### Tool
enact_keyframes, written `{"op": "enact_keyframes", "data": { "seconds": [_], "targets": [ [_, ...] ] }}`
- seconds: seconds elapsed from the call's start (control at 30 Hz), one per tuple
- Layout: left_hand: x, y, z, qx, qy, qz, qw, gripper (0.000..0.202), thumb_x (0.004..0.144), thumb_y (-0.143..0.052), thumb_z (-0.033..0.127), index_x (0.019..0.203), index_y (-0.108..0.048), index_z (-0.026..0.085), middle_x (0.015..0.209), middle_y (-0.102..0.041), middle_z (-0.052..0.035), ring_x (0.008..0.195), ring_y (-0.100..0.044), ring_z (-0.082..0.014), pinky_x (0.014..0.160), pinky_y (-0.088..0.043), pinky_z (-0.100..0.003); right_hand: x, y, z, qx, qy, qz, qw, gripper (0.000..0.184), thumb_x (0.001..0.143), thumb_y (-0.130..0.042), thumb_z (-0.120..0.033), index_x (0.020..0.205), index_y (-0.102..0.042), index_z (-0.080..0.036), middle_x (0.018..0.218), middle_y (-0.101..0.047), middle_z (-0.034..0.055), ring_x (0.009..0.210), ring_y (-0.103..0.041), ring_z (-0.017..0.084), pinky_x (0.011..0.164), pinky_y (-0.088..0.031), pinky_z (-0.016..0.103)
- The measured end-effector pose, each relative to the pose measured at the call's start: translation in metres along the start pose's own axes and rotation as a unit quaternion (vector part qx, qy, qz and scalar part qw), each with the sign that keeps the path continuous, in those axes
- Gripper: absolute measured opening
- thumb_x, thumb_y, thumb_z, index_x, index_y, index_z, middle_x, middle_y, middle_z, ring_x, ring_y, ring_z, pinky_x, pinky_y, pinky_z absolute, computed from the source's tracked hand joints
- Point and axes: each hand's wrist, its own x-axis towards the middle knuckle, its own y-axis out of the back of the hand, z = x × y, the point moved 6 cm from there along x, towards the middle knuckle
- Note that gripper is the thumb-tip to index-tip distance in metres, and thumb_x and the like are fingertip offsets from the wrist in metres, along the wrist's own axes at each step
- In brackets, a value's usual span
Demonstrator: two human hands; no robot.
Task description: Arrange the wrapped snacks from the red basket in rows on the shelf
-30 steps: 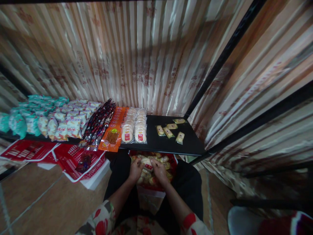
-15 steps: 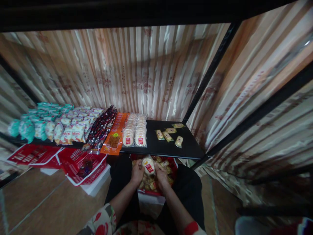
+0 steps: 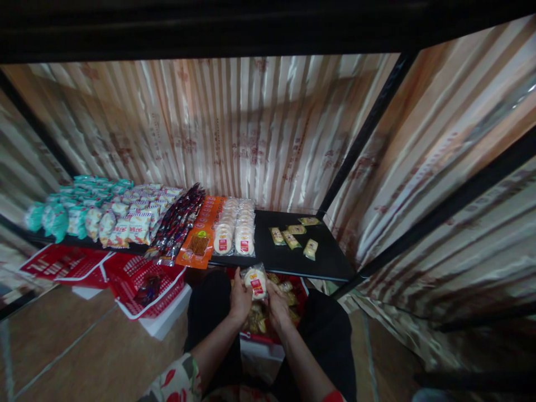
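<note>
Between both hands I hold a clear packet of round white rice crackers [image 3: 255, 279] with a red label. My left hand [image 3: 240, 298] grips its left side, thumb in front. On the right side, my right hand [image 3: 277, 304] is closed around the edge. Below the packet, a red basket [image 3: 304, 287] full of small gold-wrapped snacks sits between my knees, partly covered by my hands. Two rows of matching rice cracker packets [image 3: 223, 237] stand on the black shelf [image 3: 268, 257] just beyond.
Several small yellow packets [image 3: 310, 249] lie loose on the shelf's right. Leftward are orange snack packets [image 3: 196, 248], dark shiny sachets [image 3: 171, 240], white bags [image 3: 138, 229] and teal bags [image 3: 54, 220]. Red baskets [image 3: 142, 285] stand below. A black post [image 3: 368, 128] rises at right.
The view has tilted and shifted slightly. My left thumb has moved onto the front of the cracker packet, which stays between both hands.
</note>
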Motion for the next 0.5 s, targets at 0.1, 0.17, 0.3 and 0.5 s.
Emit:
{"op": "enact_keyframes", "data": {
  "seconds": [0.1, 0.17, 0.3, 0.5],
  "targets": [
    [0.005, 0.004, 0.003, 0.003, -0.015, 0.004, 1.0, 0.065, 0.075, -0.042, 0.015, 0.135, -0.019, 0.013, 0.089, -0.064, -0.0035, 0.069, -0.058, -0.011, 0.068, -0.045, -0.022, 0.005, -0.009, -0.006, -0.008, 0.027, -0.024, 0.999, 0.044, 0.057, -0.066, -0.05, 0.086, -0.066, -0.017, 0.082, -0.07, 0.0048, 0.069, -0.065, 0.019, 0.059, -0.051, 0.027],
    [0.01, 0.01, 0.005, 0.002, -0.024, 0.012, 1.0, 0.063, 0.076, -0.042, 0.015, 0.135, -0.019, 0.015, 0.09, -0.064, -0.0034, 0.071, -0.059, -0.011, 0.07, -0.045, -0.022, 0.009, -0.016, -0.009, -0.047, 0.054, -0.036, 0.997, 0.046, 0.061, -0.063, -0.05, 0.092, -0.065, -0.017, 0.088, -0.07, 0.0062, 0.075, -0.064, 0.019, 0.065, -0.051, 0.029],
    [0.021, 0.026, 0.011, 0.004, -0.034, 0.038, 0.999, 0.062, 0.076, -0.042, 0.015, 0.135, -0.021, 0.017, 0.095, -0.063, -0.0042, 0.077, -0.06, -0.0116, 0.075, -0.045, -0.023, 0.016, -0.033, -0.017, -0.164, 0.11, -0.041, 0.979, 0.047, 0.067, -0.056, -0.051, 0.099, -0.064, -0.018, 0.091, -0.069, 0.0067, 0.079, -0.063, 0.019, 0.069, -0.05, 0.03],
    [0.036, 0.056, 0.021, 0.026, -0.037, 0.081, 0.996, 0.058, 0.078, -0.04, 0.017, 0.133, -0.025, 0.017, 0.103, -0.061, -0.0062, 0.087, -0.06, -0.0136, 0.08, -0.045, -0.025, 0.019, -0.062, -0.037, -0.347, 0.191, -0.025, 0.918, 0.039, 0.071, -0.052, -0.048, 0.091, -0.068, -0.019, 0.084, -0.067, 0.0073, 0.076, -0.062, 0.02, 0.07, -0.049, 0.03]
  ]
}}
